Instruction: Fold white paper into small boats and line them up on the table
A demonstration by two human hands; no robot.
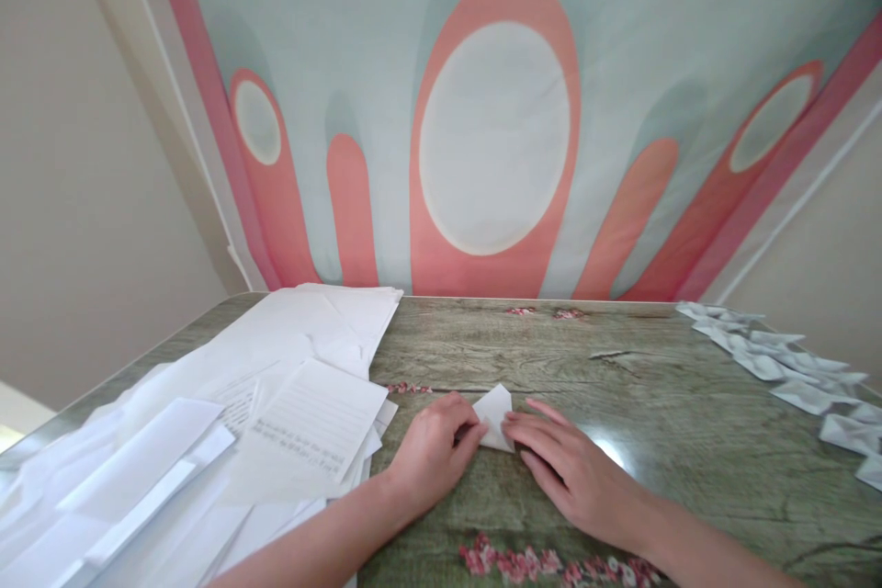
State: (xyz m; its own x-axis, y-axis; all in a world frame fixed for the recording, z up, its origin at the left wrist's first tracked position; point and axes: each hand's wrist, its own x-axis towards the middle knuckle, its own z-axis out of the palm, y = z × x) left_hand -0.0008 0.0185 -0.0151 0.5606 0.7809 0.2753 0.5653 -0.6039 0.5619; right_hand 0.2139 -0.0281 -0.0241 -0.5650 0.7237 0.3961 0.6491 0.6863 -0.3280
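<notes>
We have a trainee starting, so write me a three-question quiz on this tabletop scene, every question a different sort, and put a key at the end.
1. True or false: the left hand and the right hand both touch the small folded white paper.
2. Multiple choice: where do the folded paper pieces lie on the wood-grain table?
A. Under the left hand
B. Along the right side
C. In the middle of the far edge
3. Fill in the blank: the ruled sheet lies among loose papers on the person's ____ side.

Key: 1. True. 2. B. 3. Left.
</notes>
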